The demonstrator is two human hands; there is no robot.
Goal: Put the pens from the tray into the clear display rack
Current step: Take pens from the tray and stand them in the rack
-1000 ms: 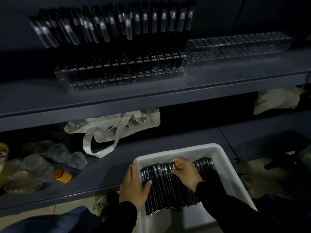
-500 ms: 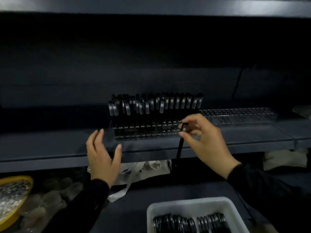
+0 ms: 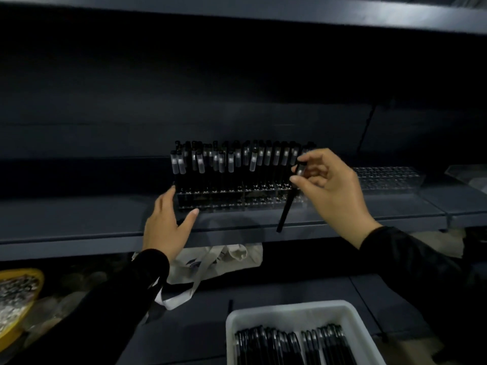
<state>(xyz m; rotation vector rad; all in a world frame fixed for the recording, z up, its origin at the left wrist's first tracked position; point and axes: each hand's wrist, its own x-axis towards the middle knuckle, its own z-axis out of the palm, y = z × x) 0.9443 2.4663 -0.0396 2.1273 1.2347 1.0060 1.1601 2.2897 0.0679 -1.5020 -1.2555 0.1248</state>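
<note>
A clear display rack (image 3: 237, 200) stands on the middle shelf, with several black pens with frosted caps (image 3: 232, 164) upright in it. My right hand (image 3: 332, 191) pinches one black pen (image 3: 287, 206) by its cap end, tip hanging down, at the rack's right end. With fingers straight, my left hand (image 3: 168, 225) touches the rack's left end. A white tray (image 3: 290, 312) at the bottom holds several more black pens (image 3: 290, 346).
A second clear rack (image 3: 387, 177) without pens sits right of the first. A cloth tote bag (image 3: 210, 262) lies on the lower shelf under the rack. A yellow bowl (image 3: 15, 299) sits at the far left. Another shelf (image 3: 263, 11) runs overhead.
My right hand took a pen out of the tray and raised it to the rack's right end. My left hand left the tray and moved up to the rack's left end.
</note>
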